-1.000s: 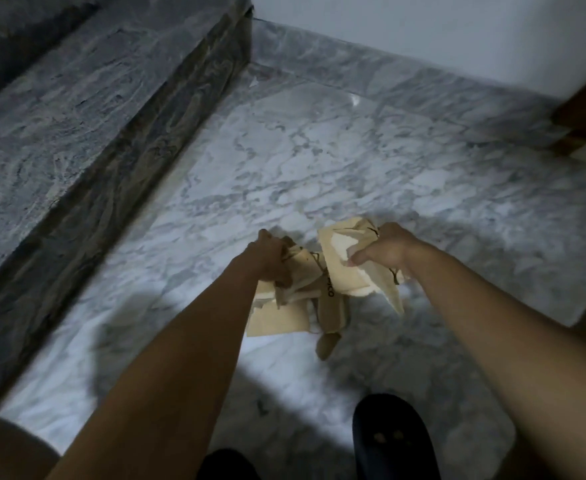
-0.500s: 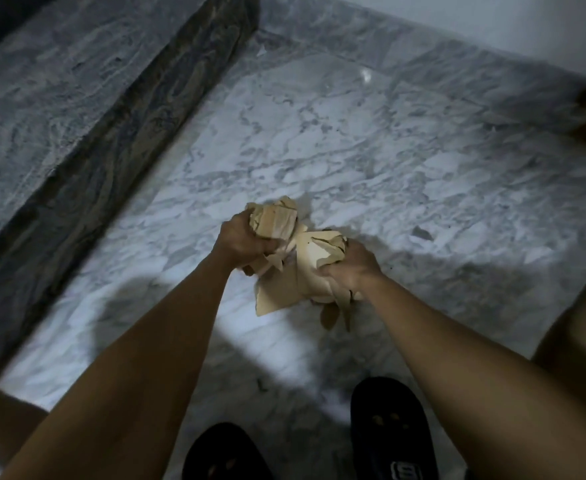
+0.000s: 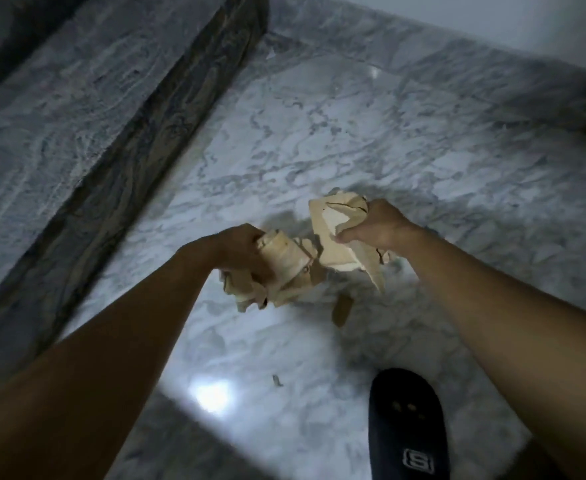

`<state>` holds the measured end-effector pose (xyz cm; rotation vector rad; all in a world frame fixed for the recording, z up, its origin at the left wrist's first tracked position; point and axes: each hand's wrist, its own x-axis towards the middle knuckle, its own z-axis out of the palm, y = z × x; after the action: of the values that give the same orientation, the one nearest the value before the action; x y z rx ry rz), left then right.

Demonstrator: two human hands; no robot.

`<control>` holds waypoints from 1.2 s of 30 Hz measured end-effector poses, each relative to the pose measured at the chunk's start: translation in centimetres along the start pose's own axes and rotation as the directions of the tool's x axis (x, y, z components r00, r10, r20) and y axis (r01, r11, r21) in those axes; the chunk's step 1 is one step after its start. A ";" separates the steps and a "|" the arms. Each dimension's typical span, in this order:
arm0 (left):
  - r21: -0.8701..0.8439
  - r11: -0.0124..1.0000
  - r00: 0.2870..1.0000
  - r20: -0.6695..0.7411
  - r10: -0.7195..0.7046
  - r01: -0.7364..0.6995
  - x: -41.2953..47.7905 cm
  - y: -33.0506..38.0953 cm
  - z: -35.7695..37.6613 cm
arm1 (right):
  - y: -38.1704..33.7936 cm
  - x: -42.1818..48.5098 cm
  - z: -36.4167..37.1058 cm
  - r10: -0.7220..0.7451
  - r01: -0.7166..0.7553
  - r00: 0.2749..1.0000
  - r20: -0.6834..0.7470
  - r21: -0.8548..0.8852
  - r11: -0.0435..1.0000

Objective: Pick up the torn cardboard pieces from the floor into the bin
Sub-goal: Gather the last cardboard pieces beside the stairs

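Note:
My left hand grips a crumpled bundle of tan torn cardboard pieces above the marble floor. My right hand pinches a second bunch of torn cardboard, larger and paler, just to the right of the first. The two bunches touch in the middle. A small brown cardboard scrap hangs or lies just below them; I cannot tell which. No bin is in view.
The white-grey marble floor spreads ahead. A dark marble step runs diagonally along the left. My foot in a black slipper stands at the lower right. A small dark speck lies on the floor near it.
My two hands have drawn apart a little, each keeping its bunch of cardboard. The view has tilted and shifted over the floor.

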<state>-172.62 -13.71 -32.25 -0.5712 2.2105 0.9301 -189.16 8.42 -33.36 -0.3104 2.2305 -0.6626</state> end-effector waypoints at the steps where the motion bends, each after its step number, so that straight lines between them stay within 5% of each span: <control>1: 0.101 0.995 0.999 0.033 0.020 -0.024 0.8 0.5 1.0 | 0.9 -0.2 -0.3 0.041 -0.041 0.999 0.004 -0.035 0.999; 5: 0.306 0.937 0.984 -0.010 0.180 -0.169 4.7 0.6 6.6 | 4.7 -3.7 -0.4 0.201 -0.201 0.980 -0.011 0.011 0.980; 14: -0.038 0.951 0.936 -0.196 0.293 -0.306 3.3 -2.4 8.3 | 7.9 -13.1 6.9 0.297 -0.236 0.939 -0.173 0.305 0.923; 16: -0.060 0.942 0.936 -0.155 0.317 -0.329 1.2 -3.5 7.0 | 8.1 -13.0 8.5 0.316 -0.236 0.926 -0.204 0.340 0.910; 19: 0.194 0.937 0.957 0.043 0.288 -0.291 -2.8 -5.1 5.6 | 7.3 -11.5 11.2 0.314 -0.233 0.930 -0.193 0.352 0.906; 23: 0.353 0.872 0.931 0.263 0.255 -0.339 -6.6 -7.0 9.8 | 6.2 -8.5 14.5 0.263 -0.224 0.931 -0.254 0.173 0.959; 27: 0.437 0.771 0.884 0.291 0.366 -0.463 -7.6 -7.6 14.1 | 4.9 -7.7 14.2 0.247 -0.235 0.933 -0.262 0.077 0.969; 36: 0.468 0.792 0.918 0.256 0.301 -0.391 -7.8 -7.4 16.2 | 5.3 -7.4 13.9 0.243 -0.228 0.940 -0.240 0.091 0.969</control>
<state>-156.26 -5.39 -38.60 0.1714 2.3117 0.4883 -174.00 10.90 -39.57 0.0781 2.4294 -0.6687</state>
